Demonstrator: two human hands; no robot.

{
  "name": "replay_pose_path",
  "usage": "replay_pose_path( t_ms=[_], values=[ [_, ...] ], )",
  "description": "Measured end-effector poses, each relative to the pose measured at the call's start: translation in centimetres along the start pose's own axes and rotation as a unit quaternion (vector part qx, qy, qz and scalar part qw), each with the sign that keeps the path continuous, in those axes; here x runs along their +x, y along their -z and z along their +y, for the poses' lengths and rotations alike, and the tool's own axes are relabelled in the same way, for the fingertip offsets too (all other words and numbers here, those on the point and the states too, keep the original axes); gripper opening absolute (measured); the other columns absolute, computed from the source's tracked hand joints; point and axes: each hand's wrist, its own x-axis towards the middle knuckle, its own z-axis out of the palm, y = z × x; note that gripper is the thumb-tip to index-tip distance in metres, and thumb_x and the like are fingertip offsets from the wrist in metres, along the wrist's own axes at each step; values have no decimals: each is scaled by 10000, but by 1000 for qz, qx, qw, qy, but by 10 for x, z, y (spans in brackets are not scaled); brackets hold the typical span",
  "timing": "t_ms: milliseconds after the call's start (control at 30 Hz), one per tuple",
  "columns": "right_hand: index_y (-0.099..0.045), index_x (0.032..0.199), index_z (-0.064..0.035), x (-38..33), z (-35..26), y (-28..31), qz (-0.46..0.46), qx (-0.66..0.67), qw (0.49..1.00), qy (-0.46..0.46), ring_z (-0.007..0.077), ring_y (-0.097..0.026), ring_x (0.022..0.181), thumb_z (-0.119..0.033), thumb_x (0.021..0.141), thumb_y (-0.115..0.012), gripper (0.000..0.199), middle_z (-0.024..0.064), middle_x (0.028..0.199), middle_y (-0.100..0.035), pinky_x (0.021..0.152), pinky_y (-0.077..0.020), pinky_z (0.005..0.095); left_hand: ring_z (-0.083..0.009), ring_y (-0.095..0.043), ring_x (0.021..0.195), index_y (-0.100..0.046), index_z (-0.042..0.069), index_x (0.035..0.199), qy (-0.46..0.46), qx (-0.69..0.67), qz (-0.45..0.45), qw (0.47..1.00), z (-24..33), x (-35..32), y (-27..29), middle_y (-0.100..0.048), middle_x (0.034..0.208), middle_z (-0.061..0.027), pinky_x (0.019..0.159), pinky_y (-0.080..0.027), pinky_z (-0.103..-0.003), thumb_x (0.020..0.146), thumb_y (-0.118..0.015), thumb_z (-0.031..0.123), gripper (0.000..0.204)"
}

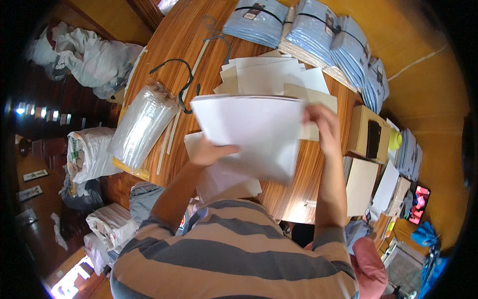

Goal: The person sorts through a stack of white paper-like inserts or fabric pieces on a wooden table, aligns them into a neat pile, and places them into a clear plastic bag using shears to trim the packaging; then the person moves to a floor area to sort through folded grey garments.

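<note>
A stack of large white paper sheets [251, 127] is lifted above the wooden table [169, 50], blurred by motion. My left hand [209, 152] grips the stack's lower left edge. My right hand [323, 124] holds its right edge near the top corner. Beneath and beyond the stack, several loose white and cream sheets [271, 70] lie fanned out on the table. More white sheets [224, 182] rest at the table's near edge under my left forearm.
Bundles of folded light-blue garments [318, 35] tied with black bands line the table's far side. A clear plastic roll [142, 124] lies at left beside black straps [186, 74]. Cardboard boxes [366, 132] stand at right. White sacks [89, 55] sit on the floor at left.
</note>
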Motion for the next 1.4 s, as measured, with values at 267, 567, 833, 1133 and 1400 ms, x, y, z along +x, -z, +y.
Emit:
replay_pose_path(
  t_ms=[267,567,833,1133,1400],
  values=[
    [-640,1227,-73,226,141,7,-175,-504,843,76,334,-599,1147,-322,576,-980,775,165,1182,-636,997,-488,419,-266,-617,1170,-535,24,1344,248,-25,259,933,-38,-77,53,-643,1252,-132,968,-545,-439,722,-861,-18,704],
    [-652,1042,-48,236,147,-21,-400,-539,740,52,382,-521,1213,-355,491,-972,707,172,1165,-623,1030,-446,445,-269,-664,1089,-539,-8,1323,287,14,242,927,-36,-63,55,-682,1192,-164,928,-559,-411,727,-880,2,686],
    [-701,1085,-61,200,50,-12,-240,-547,802,12,317,-715,845,-299,839,-810,359,192,962,-729,771,-550,401,-253,-679,1046,-580,-28,1279,247,74,206,944,-35,-63,59,-699,1161,-172,866,-568,-402,835,-834,131,536],
    [-667,1109,55,82,-57,-33,195,-218,956,21,136,-685,841,-101,911,-780,277,88,1002,-754,753,-540,266,-240,-610,1202,-511,12,1414,57,-81,207,973,-77,-69,65,-636,1312,-151,1003,-498,-384,957,-728,247,557],
    [-694,1063,-25,-36,64,-145,-28,-312,935,-168,242,-695,723,-343,915,-759,357,157,836,-720,677,-542,360,-238,-563,1254,-444,26,1473,80,-98,146,981,-63,-70,64,-599,1359,-116,1046,-466,-385,944,-728,139,610]
  ],
)
